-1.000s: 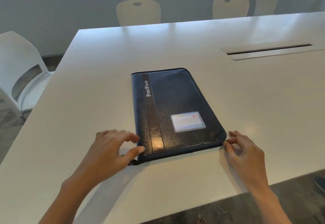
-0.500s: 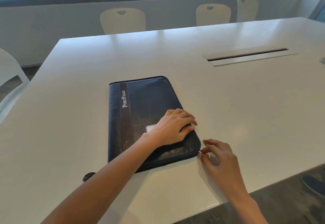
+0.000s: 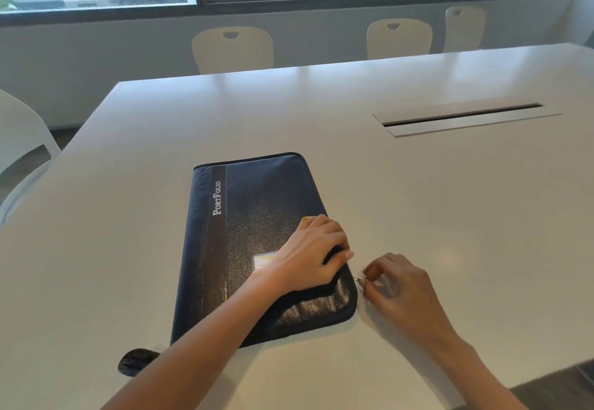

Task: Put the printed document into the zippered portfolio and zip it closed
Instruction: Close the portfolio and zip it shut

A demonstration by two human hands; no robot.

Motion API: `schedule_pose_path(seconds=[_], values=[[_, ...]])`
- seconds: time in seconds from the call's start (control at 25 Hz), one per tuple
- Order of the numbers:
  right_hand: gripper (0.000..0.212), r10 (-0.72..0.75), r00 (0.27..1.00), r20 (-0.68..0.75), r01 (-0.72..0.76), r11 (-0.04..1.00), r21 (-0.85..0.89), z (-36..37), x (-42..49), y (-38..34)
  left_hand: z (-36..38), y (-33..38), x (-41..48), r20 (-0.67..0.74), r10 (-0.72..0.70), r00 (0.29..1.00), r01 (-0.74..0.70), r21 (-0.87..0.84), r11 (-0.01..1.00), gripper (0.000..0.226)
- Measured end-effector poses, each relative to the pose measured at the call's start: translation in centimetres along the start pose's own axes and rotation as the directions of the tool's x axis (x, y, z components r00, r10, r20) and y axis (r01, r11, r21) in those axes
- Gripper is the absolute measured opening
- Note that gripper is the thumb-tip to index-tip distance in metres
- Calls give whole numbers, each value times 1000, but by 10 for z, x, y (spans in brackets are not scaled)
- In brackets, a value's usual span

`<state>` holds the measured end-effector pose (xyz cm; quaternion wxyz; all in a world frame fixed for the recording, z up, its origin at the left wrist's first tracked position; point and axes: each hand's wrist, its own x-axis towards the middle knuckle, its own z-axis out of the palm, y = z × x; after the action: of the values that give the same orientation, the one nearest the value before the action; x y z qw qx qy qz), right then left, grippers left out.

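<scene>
A dark blue zippered portfolio (image 3: 257,216) lies flat and closed on the white table (image 3: 418,200), its spine to the left with "PortFolio" printed on a grey stripe. My left hand (image 3: 316,253) presses flat on the cover near its right edge, partly covering the clear card window (image 3: 264,261). My right hand (image 3: 397,284) is beside the portfolio's near right corner, thumb and forefinger pinched on the small metal zipper pull (image 3: 358,278). No printed document is visible.
A black strap loop (image 3: 136,361) lies on the table by the portfolio's near left corner. A cable slot (image 3: 463,117) is set into the table at the right. Pale chairs (image 3: 233,49) line the far side, another chair (image 3: 22,152) is left.
My left hand moved from the portfolio's near left corner onto the cover near the right edge. My right hand stays pinched at the near right corner and has edged slightly up that side.
</scene>
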<state>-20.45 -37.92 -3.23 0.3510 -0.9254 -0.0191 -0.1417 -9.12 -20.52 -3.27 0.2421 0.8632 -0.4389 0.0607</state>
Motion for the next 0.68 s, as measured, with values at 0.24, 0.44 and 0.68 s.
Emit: schedule_pose_path(seconds=[0.24,0.44,0.68], values=[[12,-118,989,89,123,991,-51,2,52,13,1,7,-2,1,13,1000,-13,1,1000,24],[10,-179,978,103,187,980,-67,20,118,20,-4,4,5,-7,-34,999,34,55,998,28],[10,-186,979,82,187,982,-6,31,150,26,-17,-17,20,-24,-169,985,169,-15,985,33]])
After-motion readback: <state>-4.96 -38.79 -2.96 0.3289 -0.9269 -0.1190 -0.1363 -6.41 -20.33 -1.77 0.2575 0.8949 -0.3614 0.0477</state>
